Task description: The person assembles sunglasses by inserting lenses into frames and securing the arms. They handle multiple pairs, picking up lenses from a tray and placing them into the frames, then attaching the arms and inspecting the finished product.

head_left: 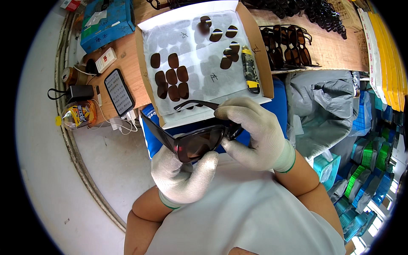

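Both my hands wear pale knitted gloves with green cuffs and hold one pair of dark sunglasses [199, 145] above my lap. My left hand [182, 180] pinches the left lens side of the frame, thumb at the lower rim. Around the right end of the frame, near the hinge, the fingers of my right hand [258, 134] are closed, partly hiding the right side. The temples point away from me. Just beyond lies an open cardboard box [267, 76] lined with white paper. Loose brown lenses [171, 77] lie on it in a left cluster and smaller groups at the right.
A yellow-and-black box cutter [250, 70] rests along the box's right side. More sunglasses [289, 46] stand on the wooden table at the right. To the left are a phone [119, 92], cables and a bottle [79, 114]. A grey-lined bin [318, 110] stands right of me.
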A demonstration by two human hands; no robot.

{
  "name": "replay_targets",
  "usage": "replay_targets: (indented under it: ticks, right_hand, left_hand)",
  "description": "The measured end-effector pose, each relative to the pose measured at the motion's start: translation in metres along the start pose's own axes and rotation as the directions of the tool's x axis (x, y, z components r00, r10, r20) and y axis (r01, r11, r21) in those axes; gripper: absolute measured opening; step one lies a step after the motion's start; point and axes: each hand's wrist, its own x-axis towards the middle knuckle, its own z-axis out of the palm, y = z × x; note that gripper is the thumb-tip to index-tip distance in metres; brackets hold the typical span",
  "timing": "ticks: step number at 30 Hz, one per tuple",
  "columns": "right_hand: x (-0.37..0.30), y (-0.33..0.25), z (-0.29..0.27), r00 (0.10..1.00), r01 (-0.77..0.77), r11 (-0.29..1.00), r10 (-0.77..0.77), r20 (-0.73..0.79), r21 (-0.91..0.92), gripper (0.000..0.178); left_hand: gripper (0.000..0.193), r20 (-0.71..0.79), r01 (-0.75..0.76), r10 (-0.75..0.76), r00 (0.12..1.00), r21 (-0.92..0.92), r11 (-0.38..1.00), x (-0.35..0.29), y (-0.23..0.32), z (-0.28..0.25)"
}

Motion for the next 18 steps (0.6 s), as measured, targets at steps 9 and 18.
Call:
replay_targets:
  ticks: [9,18]
  right_hand:
    - [0.001,0.0,-0.001,0.999,-0.017,0.999,0.015,0.046,0.034,0.045]
    - [-0.005,0.008,0.002,0.988,-0.15,0.929,0.15,0.026,0.339,0.02]
  left_hand:
    - [0.016,-0.14,0.222,-0.221,0.965,-0.004,0.975,-0.001,0.008,0.006]
    - [0.019,0.029,-0.1,0.096,0.995,0.166,0.981,0.013,0.002,0.005]
